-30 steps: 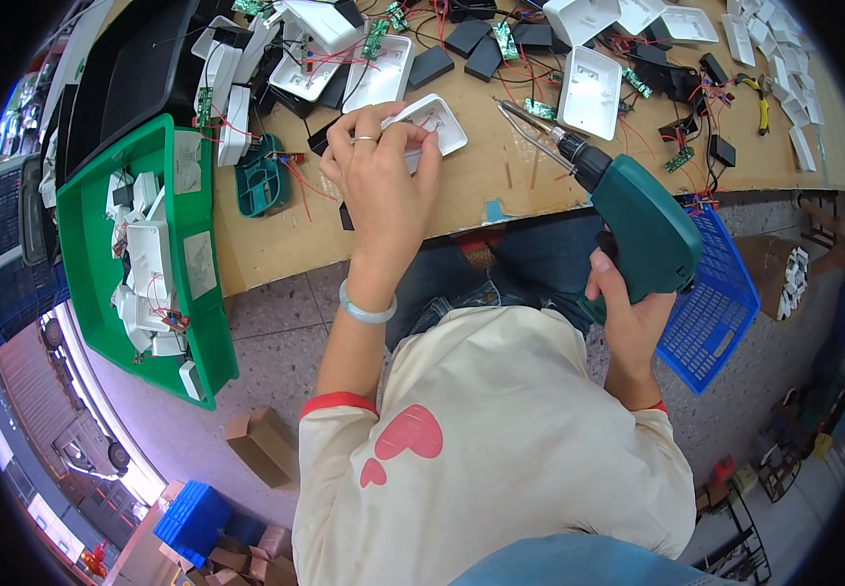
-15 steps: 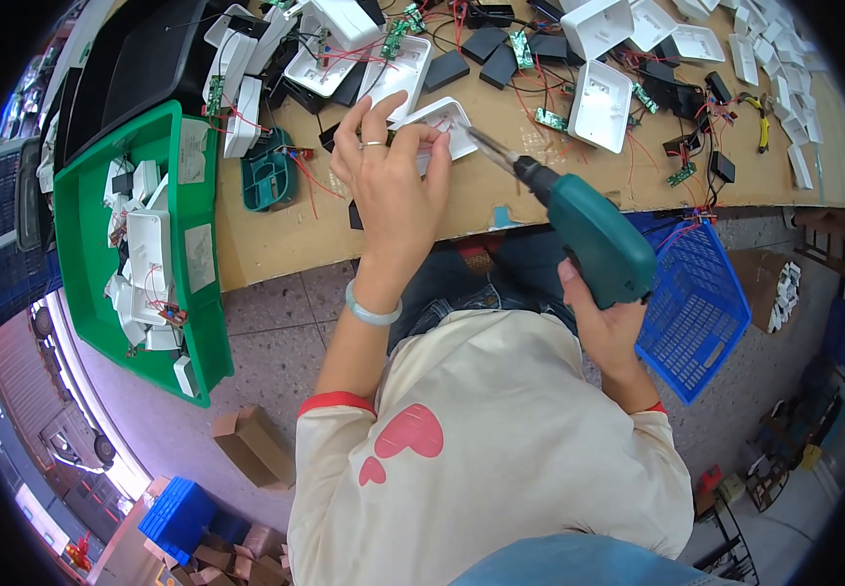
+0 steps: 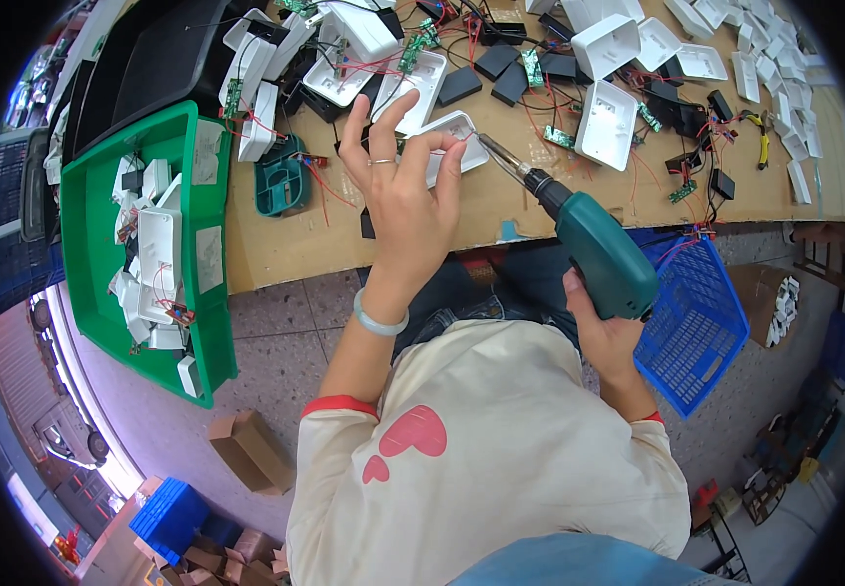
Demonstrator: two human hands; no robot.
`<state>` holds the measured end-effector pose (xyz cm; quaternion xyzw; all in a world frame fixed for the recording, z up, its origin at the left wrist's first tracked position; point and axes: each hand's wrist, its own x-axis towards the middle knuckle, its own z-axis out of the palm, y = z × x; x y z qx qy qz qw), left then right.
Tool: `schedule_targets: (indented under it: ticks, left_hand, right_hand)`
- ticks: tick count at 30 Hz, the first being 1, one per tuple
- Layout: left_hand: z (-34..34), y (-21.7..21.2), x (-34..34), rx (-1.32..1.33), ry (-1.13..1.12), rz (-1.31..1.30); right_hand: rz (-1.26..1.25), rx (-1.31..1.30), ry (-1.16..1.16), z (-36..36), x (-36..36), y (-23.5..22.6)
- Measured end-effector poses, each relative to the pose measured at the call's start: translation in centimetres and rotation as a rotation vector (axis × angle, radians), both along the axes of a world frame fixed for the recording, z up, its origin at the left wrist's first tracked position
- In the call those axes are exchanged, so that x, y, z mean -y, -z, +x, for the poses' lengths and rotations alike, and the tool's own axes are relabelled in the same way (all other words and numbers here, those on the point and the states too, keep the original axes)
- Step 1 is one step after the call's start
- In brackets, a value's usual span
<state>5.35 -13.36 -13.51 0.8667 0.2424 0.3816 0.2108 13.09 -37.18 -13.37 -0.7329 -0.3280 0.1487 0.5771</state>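
My left hand (image 3: 409, 200) is raised over the near edge of the table, thumb and forefinger pinched together and the other fingers spread. A thin red wire (image 3: 466, 136) shows at those fingertips, above a small white plastic case (image 3: 454, 125) partly hidden by the hand. My right hand (image 3: 606, 332) grips the handle of a teal soldering gun (image 3: 603, 249). Its metal tip points up and left and sits close to the left fingertips, over the case's right side; whether it touches the wire I cannot tell.
A green crate (image 3: 210, 337) of white cases stands left. Beyond my hands lie black blocks (image 3: 459, 86), green circuit boards (image 3: 532, 68) and more white cases (image 3: 606, 125). A teal divided holder (image 3: 281, 186), yellow-handled pliers (image 3: 763, 146) and a blue basket (image 3: 701, 332) are nearby.
The whole view has shifted slightly. My left fingertips are a little closer to the soldering gun's tip. My right hand still grips the soldering gun.
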Motion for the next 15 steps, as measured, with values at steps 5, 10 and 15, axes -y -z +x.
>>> schedule_targets:
  ticks: [5, 10, 15]
  left_hand:
    - [0.09, 0.05, -0.04, -0.007, 0.008, -0.016]
    - [0.07, 0.31, -0.10, -0.027, 0.003, -0.021]
    - [0.10, 0.15, -0.06, -0.022, -0.002, -0.021]
  right_hand:
    - [-0.059, 0.022, -0.012, 0.07, 0.25, -0.10]
    - [-0.027, -0.020, 0.007, -0.15, 0.37, -0.26]
    - [-0.039, 0.007, -0.014, -0.11, 0.49, -0.21]
